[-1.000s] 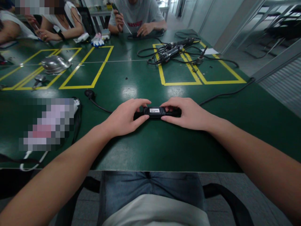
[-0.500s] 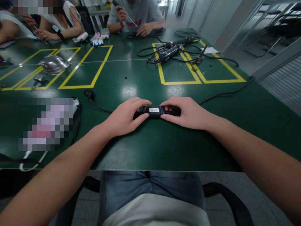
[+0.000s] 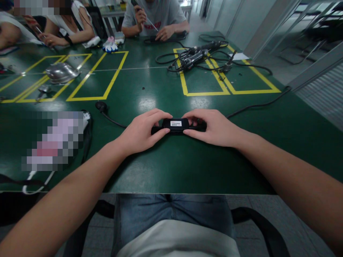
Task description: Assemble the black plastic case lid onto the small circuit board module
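Between my two hands lies a small black in-line cable box with a white printed label facing up. My left hand grips its left end, thumb on the near edge and fingers on the far edge. At the opposite end, my right hand holds it the same way, its thumb tip near the lower right corner. A black cable leaves to the left and ends in a round black plug. Another stretch of black cable runs out beyond my right hand. My palms hide the cable close to the box.
A phone-like object, blurred out, with a white cord lies at left on the green table. Further back are a shiny metal bowl-like part, gloves, and corded black tools. Across the table a person holds a screwdriver-like tool.
The black box has turned slightly between my fingers: its ridged sides showed before, and now a smoother labelled face shows. My hands have hardly moved.
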